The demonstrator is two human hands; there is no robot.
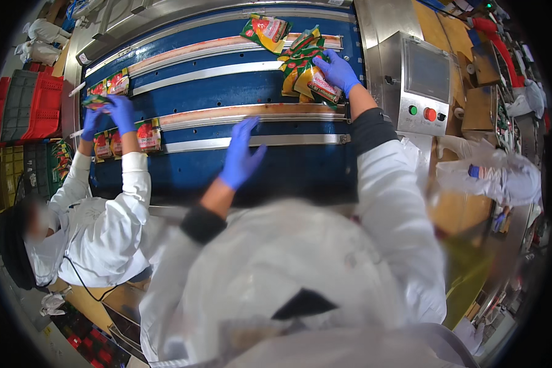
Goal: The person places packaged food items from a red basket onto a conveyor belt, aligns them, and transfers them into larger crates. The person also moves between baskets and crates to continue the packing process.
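Note:
Gloved in blue, my right hand (338, 72) closes over the right side of a small pile of red, yellow and green food pouches (299, 78) on the far right of the blue machine bed (214, 98). Its thumb lies on a pouch; some of its fingers are hidden. Another pouch (267, 30) lies flat just beyond the pile, to the left. My left hand (242, 156), also in a blue glove, hovers empty over the near side of the bed, fingers stretched and thumb apart.
At left a co-worker's gloved hands (109, 115) hold a pouch above several others (126, 140) lined up by the metal bars (251, 116). A steel control box (424, 86) with buttons stands right of the bed. Red and grey crates (40, 110) are stacked far left.

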